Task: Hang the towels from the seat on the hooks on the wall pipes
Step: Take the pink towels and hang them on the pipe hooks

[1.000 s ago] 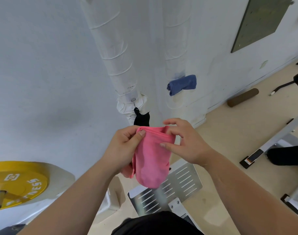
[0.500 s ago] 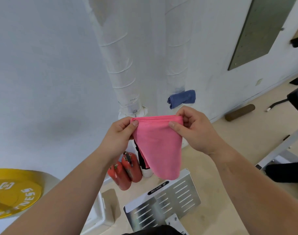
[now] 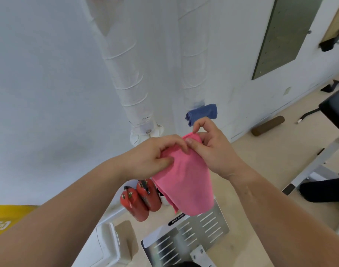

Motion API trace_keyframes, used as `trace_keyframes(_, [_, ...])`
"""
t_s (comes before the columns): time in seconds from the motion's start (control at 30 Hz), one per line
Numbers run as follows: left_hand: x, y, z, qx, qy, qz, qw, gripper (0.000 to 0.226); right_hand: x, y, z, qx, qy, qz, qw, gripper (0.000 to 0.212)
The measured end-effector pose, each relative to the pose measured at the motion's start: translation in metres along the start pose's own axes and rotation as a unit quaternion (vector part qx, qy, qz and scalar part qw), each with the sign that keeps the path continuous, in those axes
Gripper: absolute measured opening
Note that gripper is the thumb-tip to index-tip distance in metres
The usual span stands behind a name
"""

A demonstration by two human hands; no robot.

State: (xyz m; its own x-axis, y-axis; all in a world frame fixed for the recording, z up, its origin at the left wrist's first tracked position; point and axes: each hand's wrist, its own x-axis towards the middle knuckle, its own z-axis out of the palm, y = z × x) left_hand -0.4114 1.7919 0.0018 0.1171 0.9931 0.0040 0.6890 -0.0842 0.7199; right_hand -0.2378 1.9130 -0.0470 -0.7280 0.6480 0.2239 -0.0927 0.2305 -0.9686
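**Pink towel held before the wall pipes.** The left hand (image 3: 155, 157) grips the pink towel (image 3: 186, 180) at its upper edge, fingers curled over the cloth. The right hand (image 3: 213, 149) pinches the top corner under its thumb. The rest of the towel hangs free above the floor. A blue towel (image 3: 202, 113) already hangs at the right pipe (image 3: 193, 64); the left pipe (image 3: 126, 74) bears none. Judged stage: one towel hung, the pink one not yet hooked. Whether more wait on the seat cannot be told.
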Motion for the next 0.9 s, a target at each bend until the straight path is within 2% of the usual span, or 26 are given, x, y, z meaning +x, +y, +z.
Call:
trace_keyframes(0.1, [0.009,-0.002,0.001,-0.004,0.018,-0.026,0.999,0.043,-0.005,0.008,0.001,0.089,0.008,0.015,0.996,0.019])
trace_keyframes(0.2, [0.014,-0.007,0.000,-0.042,0.067,-0.057,0.995,0.050,-0.013,0.026,0.003,0.129,-0.026,0.032,0.991,0.018])
trace_keyframes(0.27, [0.016,-0.008,-0.003,-0.075,0.085,-0.076,0.991,0.054,-0.020,0.039,0.005,0.120,-0.069,0.063,0.988,0.012])
trace_keyframes(0.37, [0.016,-0.006,-0.014,-0.092,0.101,-0.094,0.986,0.050,-0.026,0.057,0.011,0.088,-0.121,0.116,0.982,0.029])
trace_keyframes(0.53, [0.014,-0.014,-0.039,0.031,0.129,-0.097,0.986,0.055,-0.027,0.080,0.016,-0.019,-0.139,0.122,0.982,0.049])
trace_keyframes(0.63, [0.005,-0.035,-0.045,0.024,0.160,-0.148,0.976,0.061,-0.029,0.088,0.013,-0.062,-0.143,0.140,0.978,0.052])
trace_keyframes(0.73, [-0.006,-0.051,-0.039,-0.033,0.217,-0.211,0.953,0.064,-0.031,0.092,0.011,-0.079,-0.137,0.165,0.974,0.049])
trace_keyframes(0.87, [-0.018,-0.071,-0.030,-0.103,0.290,-0.262,0.915,0.061,-0.035,0.099,0.004,-0.030,-0.121,0.205,0.971,0.023])
trace_keyframes(0.9, [-0.022,-0.075,-0.029,-0.115,0.304,-0.267,0.907,0.061,-0.036,0.102,0.002,-0.052,-0.125,0.201,0.970,0.026])
